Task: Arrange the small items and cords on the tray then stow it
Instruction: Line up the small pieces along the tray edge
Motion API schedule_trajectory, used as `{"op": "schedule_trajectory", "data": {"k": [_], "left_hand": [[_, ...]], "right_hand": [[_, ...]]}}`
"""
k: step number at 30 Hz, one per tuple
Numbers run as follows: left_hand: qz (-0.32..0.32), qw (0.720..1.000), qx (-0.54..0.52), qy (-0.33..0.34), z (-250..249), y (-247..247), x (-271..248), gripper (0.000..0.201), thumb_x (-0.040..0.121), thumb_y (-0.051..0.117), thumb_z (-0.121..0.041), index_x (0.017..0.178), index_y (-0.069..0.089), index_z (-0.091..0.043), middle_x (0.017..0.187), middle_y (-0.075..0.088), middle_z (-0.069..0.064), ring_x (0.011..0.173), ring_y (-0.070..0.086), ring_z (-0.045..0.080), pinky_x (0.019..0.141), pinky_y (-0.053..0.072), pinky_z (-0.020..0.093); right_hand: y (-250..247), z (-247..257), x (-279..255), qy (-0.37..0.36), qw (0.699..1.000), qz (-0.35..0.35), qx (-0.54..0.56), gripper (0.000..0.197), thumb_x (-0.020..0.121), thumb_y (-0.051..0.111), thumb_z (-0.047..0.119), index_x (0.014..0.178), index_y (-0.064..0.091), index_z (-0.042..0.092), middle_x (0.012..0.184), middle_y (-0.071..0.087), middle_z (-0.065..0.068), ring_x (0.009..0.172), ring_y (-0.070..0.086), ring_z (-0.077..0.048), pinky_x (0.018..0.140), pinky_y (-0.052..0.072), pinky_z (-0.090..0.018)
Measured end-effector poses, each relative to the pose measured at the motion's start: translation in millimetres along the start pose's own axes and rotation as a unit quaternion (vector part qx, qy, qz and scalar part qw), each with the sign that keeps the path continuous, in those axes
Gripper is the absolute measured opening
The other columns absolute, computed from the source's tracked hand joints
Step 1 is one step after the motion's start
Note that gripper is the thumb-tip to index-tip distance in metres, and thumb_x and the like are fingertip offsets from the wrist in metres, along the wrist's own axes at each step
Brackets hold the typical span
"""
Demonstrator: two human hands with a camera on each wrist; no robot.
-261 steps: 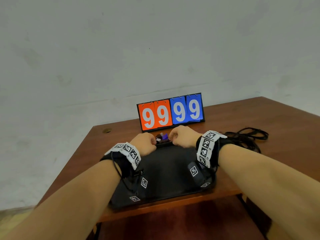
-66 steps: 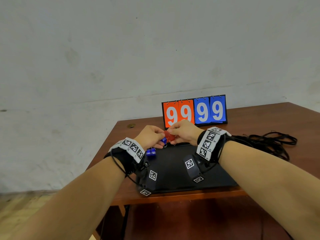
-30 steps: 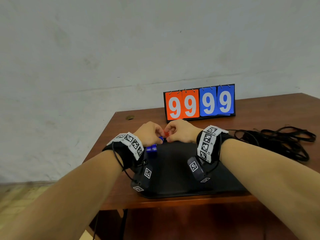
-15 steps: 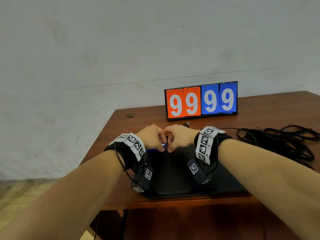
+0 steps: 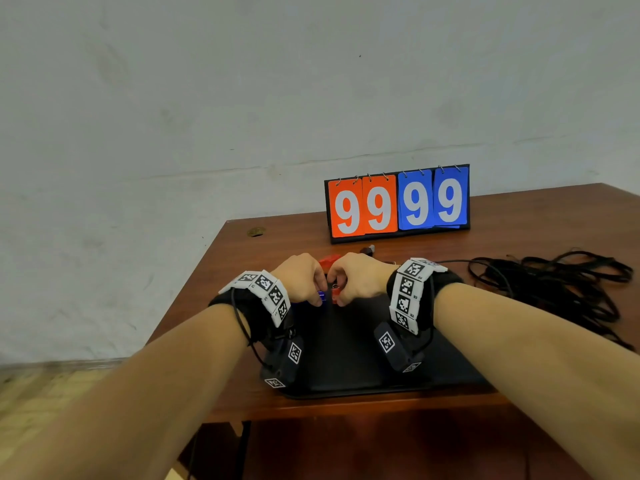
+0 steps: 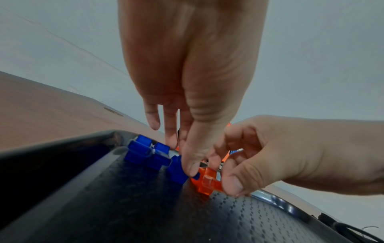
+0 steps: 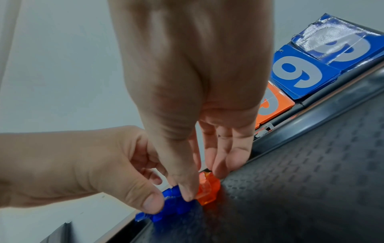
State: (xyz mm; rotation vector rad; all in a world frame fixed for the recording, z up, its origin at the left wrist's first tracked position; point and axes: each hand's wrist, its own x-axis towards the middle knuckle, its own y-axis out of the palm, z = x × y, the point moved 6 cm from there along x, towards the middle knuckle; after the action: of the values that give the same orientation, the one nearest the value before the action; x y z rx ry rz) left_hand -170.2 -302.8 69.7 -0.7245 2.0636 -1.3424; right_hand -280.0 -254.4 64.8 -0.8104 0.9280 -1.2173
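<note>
Brown table [image 5: 519, 220], black tray [image 5: 346, 358]. My left hand [image 5: 304, 278] pinches blue clip [image 6: 176, 172], right hand [image 5: 360, 278] pinches orange clip [image 6: 205, 182] at tray's far edge. Risk: a nudge knocks clips off; cords [image 5: 561, 285] lie untidied beside the tray.

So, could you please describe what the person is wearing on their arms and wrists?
Both forearms are bare, with no sleeves. The left wrist and right wrist each carry a black strap ringed with white tiles printed with black square-code markers. Under each hangs a small black camera module bearing similar markers, with thin black cables looping to the strap.
</note>
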Motion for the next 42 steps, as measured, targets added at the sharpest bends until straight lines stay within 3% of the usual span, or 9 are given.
{"op": "schedule_trajectory", "data": {"k": [7, 9, 12, 15, 19, 34, 39, 42], "left_hand": [[-0.021, 0.999, -0.030, -0.011, 12, -9, -5, 0.023, 0.080, 0.077, -0.009, 0.098, 0.071, -0.022, 0.093, 0.065, -0.009, 0.090, 0.062, 0.012, 0.073, 0.046, 0.020], [-0.032, 0.999, -0.031, -0.029, 21, -12, -6, 0.027, 0.080, 0.074, -0.008, 0.103, 0.070, -0.021, 0.099, 0.064, -0.007, 0.094, 0.061, 0.012, 0.076, 0.046, 0.022], [-0.037, 0.998, -0.030, -0.044, 30, -14, -8, 0.030, 0.079, 0.075, -0.010, 0.107, 0.070, -0.020, 0.106, 0.065, -0.005, 0.099, 0.061, 0.013, 0.080, 0.047, 0.024], [-0.035, 0.998, -0.032, -0.045, 35, -12, -9, 0.034, 0.077, 0.080, -0.017, 0.109, 0.070, -0.020, 0.110, 0.066, -0.003, 0.102, 0.063, 0.015, 0.087, 0.050, 0.028], [-0.022, 0.999, -0.023, -0.036, 38, -7, -7, 0.035, 0.075, 0.083, -0.019, 0.108, 0.072, -0.019, 0.108, 0.070, -0.001, 0.098, 0.065, 0.016, 0.086, 0.052, 0.029], [-0.021, 0.999, -0.026, -0.038, 42, -4, -5, 0.038, 0.071, 0.087, -0.018, 0.107, 0.074, -0.019, 0.099, 0.071, -0.002, 0.093, 0.066, 0.016, 0.085, 0.053, 0.028], [-0.025, 0.999, -0.015, -0.032, 42, -4, -5, 0.039, 0.072, 0.087, -0.015, 0.108, 0.074, -0.017, 0.100, 0.070, -0.002, 0.096, 0.066, 0.017, 0.088, 0.053, 0.029], [-0.024, 0.999, -0.009, -0.033, 41, -4, -4, 0.038, 0.073, 0.086, -0.016, 0.109, 0.073, -0.018, 0.104, 0.070, 0.000, 0.098, 0.066, 0.018, 0.090, 0.053, 0.031]], "right_hand": [[4, 2, 5, 0.018, 1.000, 0.007, 0.001, 0.042, 0.076, 0.081, 0.026, 0.114, 0.066, 0.021, 0.108, 0.065, 0.003, 0.101, 0.062, -0.016, 0.094, 0.052, -0.037], [5, 6, 7, 0.014, 1.000, 0.001, 0.002, 0.043, 0.076, 0.081, 0.026, 0.115, 0.065, 0.020, 0.104, 0.062, 0.005, 0.098, 0.060, -0.015, 0.086, 0.051, -0.031], [7, 11, 9, 0.003, 1.000, -0.006, 0.001, 0.044, 0.077, 0.081, 0.030, 0.115, 0.063, 0.019, 0.098, 0.057, 0.008, 0.092, 0.056, -0.013, 0.065, 0.040, -0.020], [10, 15, 12, -0.003, 1.000, -0.007, 0.000, 0.044, 0.076, 0.081, 0.035, 0.114, 0.063, 0.020, 0.096, 0.055, 0.009, 0.090, 0.057, -0.013, 0.061, 0.038, -0.018], [10, 17, 14, -0.007, 1.000, -0.014, 0.003, 0.040, 0.077, 0.081, 0.031, 0.111, 0.065, 0.019, 0.092, 0.056, 0.009, 0.088, 0.058, -0.013, 0.060, 0.038, -0.018], [12, 16, 26, -0.004, 1.000, -0.028, 0.002, 0.032, 0.078, 0.079, 0.026, 0.107, 0.067, 0.021, 0.106, 0.061, 0.003, 0.097, 0.059, -0.015, 0.065, 0.041, -0.018], [12, 17, 26, -0.005, 1.000, -0.022, 0.000, 0.032, 0.078, 0.080, 0.026, 0.107, 0.068, 0.022, 0.108, 0.062, 0.003, 0.098, 0.060, -0.016, 0.079, 0.049, -0.026], [12, 17, 25, -0.005, 1.000, -0.021, -0.001, 0.032, 0.078, 0.080, 0.026, 0.107, 0.068, 0.022, 0.109, 0.062, 0.002, 0.098, 0.060, -0.016, 0.081, 0.050, -0.028]]}}
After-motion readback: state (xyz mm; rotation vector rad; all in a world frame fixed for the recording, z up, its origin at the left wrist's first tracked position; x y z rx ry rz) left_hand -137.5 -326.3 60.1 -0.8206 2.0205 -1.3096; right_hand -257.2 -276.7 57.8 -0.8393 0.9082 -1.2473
